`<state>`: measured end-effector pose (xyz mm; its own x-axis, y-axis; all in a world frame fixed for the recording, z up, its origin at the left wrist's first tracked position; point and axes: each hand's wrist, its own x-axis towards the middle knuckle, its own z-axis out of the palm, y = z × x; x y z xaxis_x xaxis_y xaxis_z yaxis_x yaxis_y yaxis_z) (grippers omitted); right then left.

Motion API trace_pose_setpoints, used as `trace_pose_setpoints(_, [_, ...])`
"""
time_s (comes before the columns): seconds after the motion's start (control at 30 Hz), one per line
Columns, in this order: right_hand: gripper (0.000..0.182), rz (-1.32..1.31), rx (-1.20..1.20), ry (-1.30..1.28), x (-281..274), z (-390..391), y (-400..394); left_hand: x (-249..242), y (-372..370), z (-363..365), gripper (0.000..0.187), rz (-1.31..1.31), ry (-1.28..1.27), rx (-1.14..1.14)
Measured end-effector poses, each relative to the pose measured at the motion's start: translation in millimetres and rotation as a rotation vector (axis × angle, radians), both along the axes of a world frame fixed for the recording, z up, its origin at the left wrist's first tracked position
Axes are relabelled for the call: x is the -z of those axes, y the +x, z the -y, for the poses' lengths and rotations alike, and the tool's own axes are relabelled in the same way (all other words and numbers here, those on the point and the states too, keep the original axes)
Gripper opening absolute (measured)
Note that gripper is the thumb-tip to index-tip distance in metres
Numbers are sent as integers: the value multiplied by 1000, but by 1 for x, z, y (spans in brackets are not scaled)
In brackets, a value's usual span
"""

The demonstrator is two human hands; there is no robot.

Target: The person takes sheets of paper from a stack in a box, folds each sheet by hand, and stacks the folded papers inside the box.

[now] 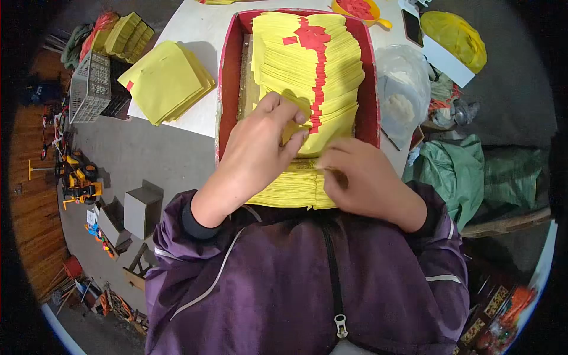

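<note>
A red-rimmed box (222,77) in front of me holds a long, fanned row of yellow paper sheets (278,59). Small red paper pieces (318,89) form a line down the row. My left hand (257,139) is closed, thumb and forefinger at the left edge of the nearest sheets, close to the lowest red pieces. At the near right of the row is my right hand (370,177), its fingers curled, slightly blurred and their tips partly hidden. Beneath both hands, another stack of yellow paper (284,190) lies at the near end, against my jacket.
Loose yellow sheets (163,83) lie left on the white table (192,26). An orange bowl of red pieces (374,13), a phone (412,28) and a clear plastic bag (402,89) are on the right. A grey crate (90,89) stands left; green sacks (452,174) sit right.
</note>
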<state>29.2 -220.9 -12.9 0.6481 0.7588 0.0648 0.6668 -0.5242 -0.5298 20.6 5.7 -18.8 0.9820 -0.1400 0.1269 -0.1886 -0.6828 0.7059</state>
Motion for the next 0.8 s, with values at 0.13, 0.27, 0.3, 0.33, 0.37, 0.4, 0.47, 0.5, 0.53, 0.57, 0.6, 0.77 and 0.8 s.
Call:
trace_pose_setpoints(0.13, [14, -181, 125, 57, 6, -3, 11, -13, -7, -4, 15, -88, -65, 98])
trace_pose_setpoints(0.27, [14, -162, 143, 63, 6, -3, 11, -15, -22, -2, 16, -162, 26, 233])
trace_pose_setpoints(0.3, [14, -156, 150, 64, 6, -4, 11, -14, -23, -1, 17, -187, 56, 279])
trace_pose_setpoints(0.33, [14, -155, 151, 64, 6, -4, 11, -14, -22, -1, 17, -186, 56, 280])
trace_pose_setpoints(0.37, [14, -168, 166, 71, 7, -4, 11, -13, -21, 0, 17, -205, 89, 282])
trace_pose_setpoints(0.4, [13, -180, 181, 78, 7, -3, 10, -11, -19, 1, 17, -223, 123, 284])
trace_pose_setpoints(0.47, [13, -204, 211, 92, 8, -2, 9, -10, -17, 3, 18, -257, 190, 288])
trace_pose_setpoints(0.5, [13, -204, 213, 92, 10, -2, 9, -10, -17, 4, 18, -256, 190, 290])
trace_pose_setpoints(0.53, [14, -173, 182, 65, 12, -1, 10, -10, -18, 6, 18, -232, 202, 270])
trace_pose_setpoints(0.57, [15, -143, 150, 37, 15, 0, 11, -10, -20, 7, 17, -207, 214, 251])
trace_pose_setpoints(0.6, [16, -112, 119, 9, 17, 1, 12, -10, -21, 8, 17, -182, 225, 232])
trace_pose_setpoints(0.77, [24, 153, 68, -47, 18, 2, 10, -10, -20, 8, 15, -120, 201, 174])
trace_pose_setpoints(0.8, [26, 232, 60, -56, 18, 2, 10, -10, -20, 8, 14, -107, 189, 159])
